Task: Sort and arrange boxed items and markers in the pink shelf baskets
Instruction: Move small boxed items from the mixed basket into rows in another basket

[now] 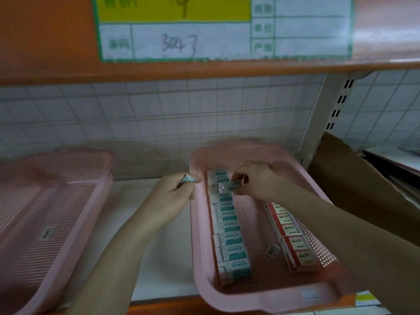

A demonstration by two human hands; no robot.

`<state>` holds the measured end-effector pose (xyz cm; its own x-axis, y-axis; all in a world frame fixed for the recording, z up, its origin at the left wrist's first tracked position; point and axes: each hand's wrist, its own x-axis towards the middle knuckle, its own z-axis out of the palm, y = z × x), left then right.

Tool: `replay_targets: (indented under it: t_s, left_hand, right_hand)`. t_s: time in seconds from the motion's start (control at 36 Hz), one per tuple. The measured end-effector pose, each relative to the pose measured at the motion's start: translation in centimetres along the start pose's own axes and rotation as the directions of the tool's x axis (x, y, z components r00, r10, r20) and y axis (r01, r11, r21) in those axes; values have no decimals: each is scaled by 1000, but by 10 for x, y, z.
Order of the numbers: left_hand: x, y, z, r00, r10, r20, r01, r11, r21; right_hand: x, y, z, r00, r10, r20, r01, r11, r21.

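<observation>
A pink basket (200, 258) on the white shelf holds a column of teal-and-white boxes (229, 230) along its left side and a row of red-and-white boxes (293, 237) on its right. My right hand (254, 180) pinches one teal box (228, 186) above the far end of the teal column. My left hand (175, 192) grips another small teal box (187, 178) just outside the basket's left wall. A barcode sticker (272, 249) lies on the basket floor between the two rows.
A second pink basket (68, 201) sits at the left, with a barcode label inside. The orange upper shelf (204, 69) hangs overhead with a paper price card (222, 28). A brown cardboard box (354, 178) stands at the right beyond the shelf upright (322, 119).
</observation>
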<state>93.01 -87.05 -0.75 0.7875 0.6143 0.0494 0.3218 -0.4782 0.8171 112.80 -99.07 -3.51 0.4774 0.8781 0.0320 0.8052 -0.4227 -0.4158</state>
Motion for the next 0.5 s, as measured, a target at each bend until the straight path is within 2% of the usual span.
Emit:
replay_targets:
  t_s: [0.11, 0.28, 0.5]
  left_hand:
    - [-2, -6, -3, 999, -42, -5, 42, 994, -101]
    - [-2, -11, -4, 996, -76, -41, 71, 993, -99]
    - [-2, -9, -2, 999, -49, 19, 50, 995, -81]
  right_hand:
    - [15, -6, 9, 1000, -13, -14, 12, 998, -57]
    - [32, -4, 26, 999, 39, 32, -38, 999, -31]
    - [37, -1, 33, 997, 72, 16, -72, 997, 30]
